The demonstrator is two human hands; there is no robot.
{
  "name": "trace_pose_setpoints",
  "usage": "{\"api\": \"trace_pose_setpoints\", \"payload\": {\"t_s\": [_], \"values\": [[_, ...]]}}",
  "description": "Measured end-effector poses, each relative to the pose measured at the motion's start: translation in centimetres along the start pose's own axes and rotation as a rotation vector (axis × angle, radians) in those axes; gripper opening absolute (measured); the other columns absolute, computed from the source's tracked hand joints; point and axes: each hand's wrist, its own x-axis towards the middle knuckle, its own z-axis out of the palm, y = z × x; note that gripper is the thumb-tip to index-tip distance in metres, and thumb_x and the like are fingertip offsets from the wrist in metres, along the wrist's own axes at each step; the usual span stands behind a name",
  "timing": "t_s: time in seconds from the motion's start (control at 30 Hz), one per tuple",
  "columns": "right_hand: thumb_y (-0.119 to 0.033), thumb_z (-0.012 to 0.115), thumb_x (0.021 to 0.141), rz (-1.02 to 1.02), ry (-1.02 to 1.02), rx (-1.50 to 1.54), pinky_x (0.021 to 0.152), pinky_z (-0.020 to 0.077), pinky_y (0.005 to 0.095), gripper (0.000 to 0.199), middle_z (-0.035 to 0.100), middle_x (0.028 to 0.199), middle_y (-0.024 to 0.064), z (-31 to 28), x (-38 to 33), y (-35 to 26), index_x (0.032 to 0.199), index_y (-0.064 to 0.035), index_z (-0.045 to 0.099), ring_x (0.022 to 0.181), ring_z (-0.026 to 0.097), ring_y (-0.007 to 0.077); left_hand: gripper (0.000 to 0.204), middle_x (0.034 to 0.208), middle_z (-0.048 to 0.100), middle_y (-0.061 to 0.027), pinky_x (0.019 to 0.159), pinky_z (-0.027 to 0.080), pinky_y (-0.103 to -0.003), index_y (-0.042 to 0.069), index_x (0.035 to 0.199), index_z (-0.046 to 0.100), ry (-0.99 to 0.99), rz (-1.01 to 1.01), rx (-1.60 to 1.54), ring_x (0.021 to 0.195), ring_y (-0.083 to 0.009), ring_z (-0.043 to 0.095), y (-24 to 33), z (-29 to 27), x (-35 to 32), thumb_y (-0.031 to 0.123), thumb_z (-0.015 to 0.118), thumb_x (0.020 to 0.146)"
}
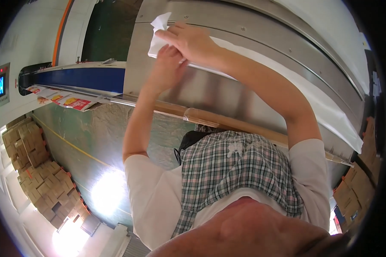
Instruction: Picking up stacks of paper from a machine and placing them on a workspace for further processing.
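Both hands are up at the far end of a stainless steel machine surface (227, 51), close together on a white paper sheet (158, 36). Right hand (193, 40) lies flat on top of the sheet, fingers extended left toward its crumpled corner. Left hand (167, 68) sits just below and nearer, pressing the sheet's lower edge; whether it pinches it is unclear. The sheet runs as a long white strip rightward along the metal. Left: blue conveyor (79, 78) with printed packets (71, 102). Cardboard boxes (38, 171) stacked on the floor lower left.
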Motion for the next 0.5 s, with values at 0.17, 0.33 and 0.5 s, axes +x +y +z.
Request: {"api": "trace_pose_setpoints", "payload": {"t_s": [0.17,0.33,0.5], "values": [[-0.011,0.053,0.074,-0.114,-0.118,-0.058,0.076,0.0459,0.0345,0.040,0.057,0.099,0.0054,3.2,-1.1,-0.6,0.114,-0.0136,0.048,0.090,0.054,0.0231,0.031,0.105,0.056,-0.0155,0.097,0.027,-0.050,0.006,0.105,0.057,-0.022,-0.092,0.354,0.108,-0.0343,0.045,-7.9,2.4,-0.4,0.013,0.055,0.074],[-0.010,0.048,0.079,-0.189,-0.194,-0.161,0.085,0.0426,0.0345,0.040,0.050,0.114,0.0105,4.4,-3.1,-0.6,0.118,-0.0138,0.045,0.105,0.050,0.0253,0.028,0.106,0.057,-0.0146,0.090,0.039,-0.039,0.006,0.103,0.058,0.248,-0.059,0.143,0.103,-0.0312,0.051,-10.3,-2.1,0.0,0.007,0.054,0.076],[-0.007,0.051,0.075,-0.150,-0.208,-0.040,0.087,0.0415,0.0351,0.039,0.050,0.108,0.0122,4.0,-4.6,-1.0,0.114,-0.0092,0.046,0.104,0.049,0.0269,0.023,0.104,0.059,-0.0124,0.079,0.045,-0.029,0.006,0.101,0.060,0.162,0.026,0.027,0.094,-0.0256,0.058,-3.5,-2.8,4.8,0.008,0.059,0.079]]}}
